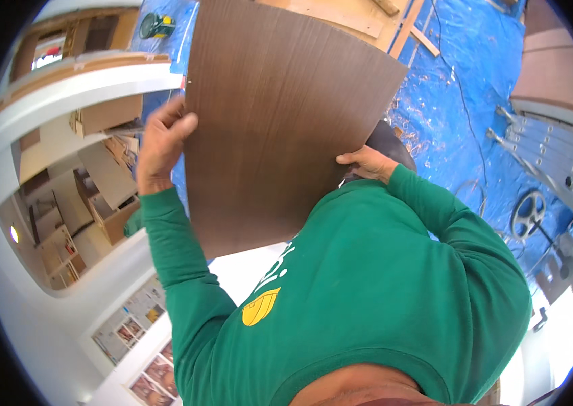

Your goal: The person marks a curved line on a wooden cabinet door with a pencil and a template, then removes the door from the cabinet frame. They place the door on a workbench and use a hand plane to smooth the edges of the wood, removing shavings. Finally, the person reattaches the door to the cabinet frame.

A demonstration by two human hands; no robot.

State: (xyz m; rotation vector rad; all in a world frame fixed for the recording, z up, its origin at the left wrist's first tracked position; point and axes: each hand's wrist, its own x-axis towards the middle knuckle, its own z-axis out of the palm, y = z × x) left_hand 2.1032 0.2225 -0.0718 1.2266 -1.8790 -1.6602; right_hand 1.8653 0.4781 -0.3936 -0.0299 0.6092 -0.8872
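Note:
A large brown wood-grain panel (273,128) is held up in front of my body, its broad face toward me. My left hand (162,139) grips its left edge, the thumb at the rim and the other fingers partly hidden. Lower on the opposite side, my right hand (373,162) holds the right edge. That thumb lies on the panel's face, while most of its fingers are out of sight behind the board. The panel tilts slightly, and its lower edge comes close to my green sweatshirt (394,291).
Blue plastic sheeting (428,108) covers the floor, crossed by a dark cable (465,101). Wooden boards (361,20) lie beyond the panel. At right stand a metal ladder-like frame (550,152) and a spoked wheel (528,213). A white-edged wall opening (90,88) is at left, near a green can (158,26).

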